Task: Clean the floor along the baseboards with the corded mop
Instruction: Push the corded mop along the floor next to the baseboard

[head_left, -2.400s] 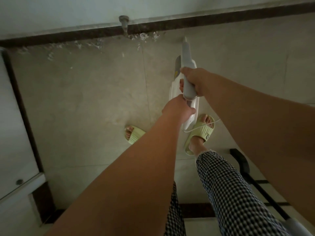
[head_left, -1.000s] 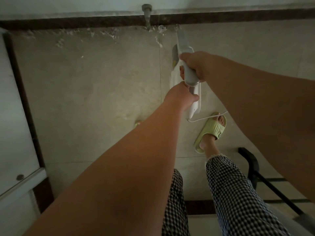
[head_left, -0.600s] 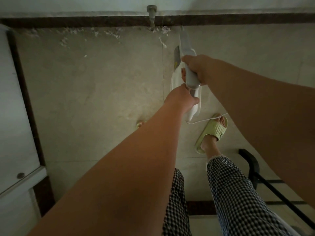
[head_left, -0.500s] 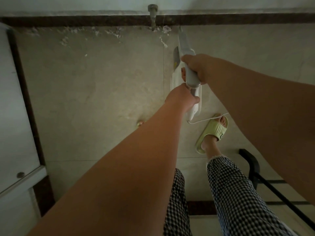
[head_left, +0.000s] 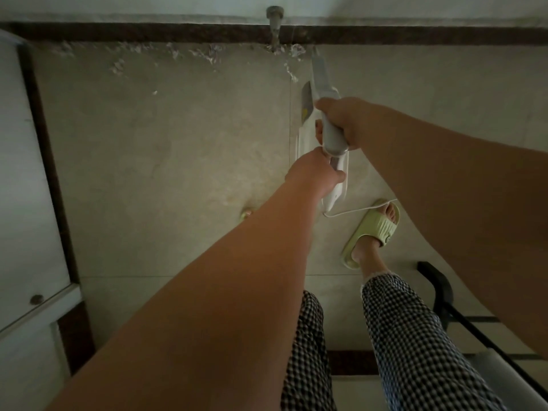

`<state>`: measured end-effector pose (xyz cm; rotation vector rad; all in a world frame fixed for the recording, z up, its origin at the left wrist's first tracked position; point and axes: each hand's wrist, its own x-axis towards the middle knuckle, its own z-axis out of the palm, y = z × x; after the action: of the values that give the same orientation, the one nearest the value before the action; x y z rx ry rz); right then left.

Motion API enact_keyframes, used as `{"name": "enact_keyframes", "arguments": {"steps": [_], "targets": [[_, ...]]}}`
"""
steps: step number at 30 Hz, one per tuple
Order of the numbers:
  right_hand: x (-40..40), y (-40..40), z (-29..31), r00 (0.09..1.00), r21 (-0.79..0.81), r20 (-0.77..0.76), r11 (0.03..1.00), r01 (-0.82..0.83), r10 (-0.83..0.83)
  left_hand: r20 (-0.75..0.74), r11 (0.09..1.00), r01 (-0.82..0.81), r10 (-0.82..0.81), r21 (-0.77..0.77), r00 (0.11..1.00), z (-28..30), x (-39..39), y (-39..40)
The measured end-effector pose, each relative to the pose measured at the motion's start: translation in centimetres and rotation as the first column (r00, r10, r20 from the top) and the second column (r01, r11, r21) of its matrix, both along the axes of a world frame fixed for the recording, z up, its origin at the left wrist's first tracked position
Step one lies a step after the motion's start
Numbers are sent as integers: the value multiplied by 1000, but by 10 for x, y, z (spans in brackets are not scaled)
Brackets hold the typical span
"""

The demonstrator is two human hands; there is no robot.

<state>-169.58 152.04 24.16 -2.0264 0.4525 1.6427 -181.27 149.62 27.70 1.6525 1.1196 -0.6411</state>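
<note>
Grip: right hand (head_left: 344, 121) fingers curled round the mop (head_left: 321, 84) handle; left hand (head_left: 311, 173) clenched the body just below.
Handling: seemingly rigid, light, cord (head_left: 358, 209) trailing behind fingers.

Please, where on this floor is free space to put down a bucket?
Free: the bare floor left of the mop, between the dark baseboard and the left door. Crowded: white debris along the baseboard, the cord and slipper at right.

mop (head_left: 332, 134): smooth white plastic | floor (head_left: 178, 149): matt stone-look tile | baseboard (head_left: 148, 32): dark speckled stone | trousers (head_left: 415, 336): checked cloth
</note>
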Motion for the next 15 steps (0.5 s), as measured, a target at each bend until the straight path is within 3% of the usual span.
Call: {"name": "enact_keyframes", "arguments": {"steps": [15], "targets": [[-24, -2, 11, 999, -28, -38, 1000, -1, 0, -35, 1000, -2, 1, -29, 999, 8, -23, 1]]}}
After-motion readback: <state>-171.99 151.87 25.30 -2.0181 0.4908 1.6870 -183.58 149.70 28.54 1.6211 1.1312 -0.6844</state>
